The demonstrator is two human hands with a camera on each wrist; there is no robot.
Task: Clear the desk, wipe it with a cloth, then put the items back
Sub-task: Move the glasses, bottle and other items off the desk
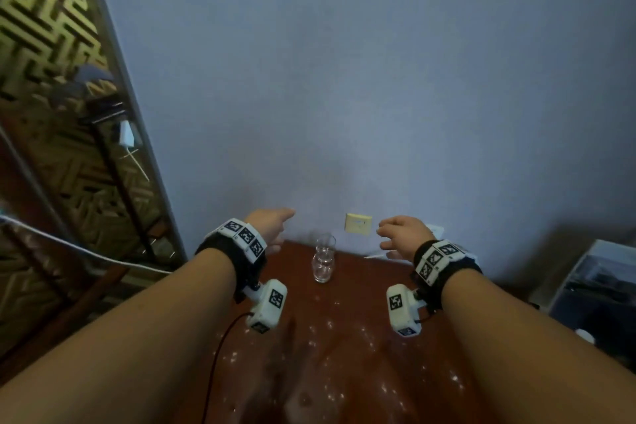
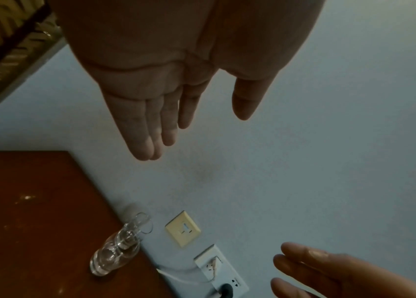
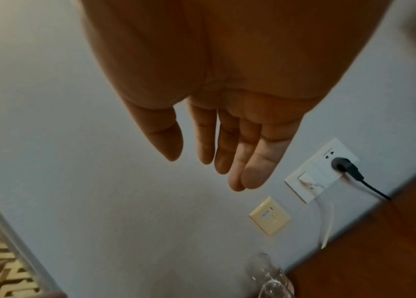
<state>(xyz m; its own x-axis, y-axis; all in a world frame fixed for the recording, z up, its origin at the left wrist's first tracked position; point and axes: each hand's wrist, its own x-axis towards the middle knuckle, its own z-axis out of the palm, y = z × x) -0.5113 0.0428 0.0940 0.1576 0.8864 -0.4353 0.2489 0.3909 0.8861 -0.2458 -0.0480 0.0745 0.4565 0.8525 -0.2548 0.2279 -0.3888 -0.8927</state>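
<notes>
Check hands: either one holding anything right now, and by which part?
Nothing is held. The left hand and right hand both hover open, fingers straight, above the desk. The glass stands untouched between them.

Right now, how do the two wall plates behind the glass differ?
The cream plate is small, sits nearer the glass, and has nothing plugged in. The white plate is longer, lies further toward the right hand, and carries a dark plug and a white cable. Both are fixed to the wall above the desk.
</notes>
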